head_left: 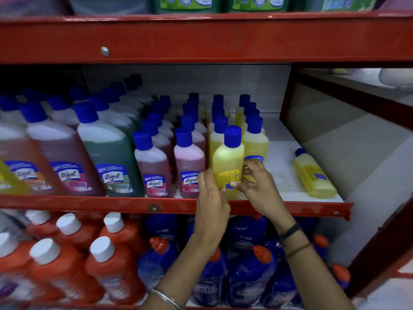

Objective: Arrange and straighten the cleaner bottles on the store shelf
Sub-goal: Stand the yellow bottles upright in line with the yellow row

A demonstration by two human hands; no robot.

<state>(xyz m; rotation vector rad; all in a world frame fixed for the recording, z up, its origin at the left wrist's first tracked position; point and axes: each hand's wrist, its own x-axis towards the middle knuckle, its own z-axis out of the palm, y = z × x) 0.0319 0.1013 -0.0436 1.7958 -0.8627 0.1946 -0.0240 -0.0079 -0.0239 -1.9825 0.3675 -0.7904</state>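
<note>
A small yellow cleaner bottle (228,159) with a blue cap stands upright at the front of the middle shelf (134,203), its back label facing me. My left hand (211,198) presses its left side and my right hand (254,184) grips its right side and label. Behind it run two rows of yellow bottles (254,139). Rows of pink bottles (188,162) stand to its left. Another yellow bottle (312,173) lies on its side at the shelf's right end.
Large red and green cleaner bottles (107,157) fill the shelf's left part. Below are orange bottles with white caps (107,265) and blue bottles with orange caps (245,271). A red upright (288,95) bounds the shelf on the right. Bare white shelf surface (279,166) lies between the rows and the fallen bottle.
</note>
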